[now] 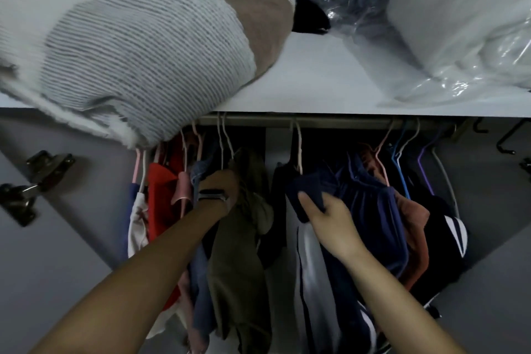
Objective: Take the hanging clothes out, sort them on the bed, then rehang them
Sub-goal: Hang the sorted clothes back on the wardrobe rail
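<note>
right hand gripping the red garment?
No, the right hand pinches a fold of the navy garment hanging right of the gap on the rail, while the red garment hangs untouched at far left.

The left hand's (222,191) fingers were buried in the hanging olive-green garment (241,238). The picture's edge cut off the striped grey knitted bundle (115,52) and the plastic-wrapped pale grey bedding (465,29).

Shelf (310,86) holds folded sweaters (138,46), bagged bedding (459,23).
</note>
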`<state>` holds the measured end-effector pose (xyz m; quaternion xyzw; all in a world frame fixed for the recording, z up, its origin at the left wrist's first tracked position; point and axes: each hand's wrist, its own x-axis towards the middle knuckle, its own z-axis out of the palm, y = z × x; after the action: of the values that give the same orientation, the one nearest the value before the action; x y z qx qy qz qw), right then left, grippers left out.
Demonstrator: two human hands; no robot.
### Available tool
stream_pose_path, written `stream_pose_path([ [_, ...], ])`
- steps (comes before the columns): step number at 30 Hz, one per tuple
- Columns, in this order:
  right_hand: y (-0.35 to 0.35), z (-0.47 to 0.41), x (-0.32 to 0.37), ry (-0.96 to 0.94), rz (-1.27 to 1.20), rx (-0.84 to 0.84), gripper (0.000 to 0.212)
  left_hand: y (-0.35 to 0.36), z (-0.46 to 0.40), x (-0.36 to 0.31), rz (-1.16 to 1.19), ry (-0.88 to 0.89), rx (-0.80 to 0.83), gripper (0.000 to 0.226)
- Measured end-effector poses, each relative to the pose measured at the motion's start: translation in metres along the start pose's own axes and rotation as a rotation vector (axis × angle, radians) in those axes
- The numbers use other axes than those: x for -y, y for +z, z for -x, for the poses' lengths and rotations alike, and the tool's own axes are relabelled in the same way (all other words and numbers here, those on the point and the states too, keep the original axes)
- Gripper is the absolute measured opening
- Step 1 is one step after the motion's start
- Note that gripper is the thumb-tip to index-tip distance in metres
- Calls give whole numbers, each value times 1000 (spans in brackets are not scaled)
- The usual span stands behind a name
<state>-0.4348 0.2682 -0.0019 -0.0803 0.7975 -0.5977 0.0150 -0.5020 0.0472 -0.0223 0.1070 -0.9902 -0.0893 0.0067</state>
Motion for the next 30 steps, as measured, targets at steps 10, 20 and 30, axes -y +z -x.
stream_pose_path([
  [10, 109, -110, 10, -63, 580, 16, 40, 16, 27, 36, 560, 36, -16, 23],
  [20, 134, -118, -7, 209, 495, 418, 67, 16, 105, 74, 893, -57, -2, 14],
  [30, -20, 49, -119, 524, 13, 84, 16, 35, 140, 20, 715, 350, 61, 21],
])
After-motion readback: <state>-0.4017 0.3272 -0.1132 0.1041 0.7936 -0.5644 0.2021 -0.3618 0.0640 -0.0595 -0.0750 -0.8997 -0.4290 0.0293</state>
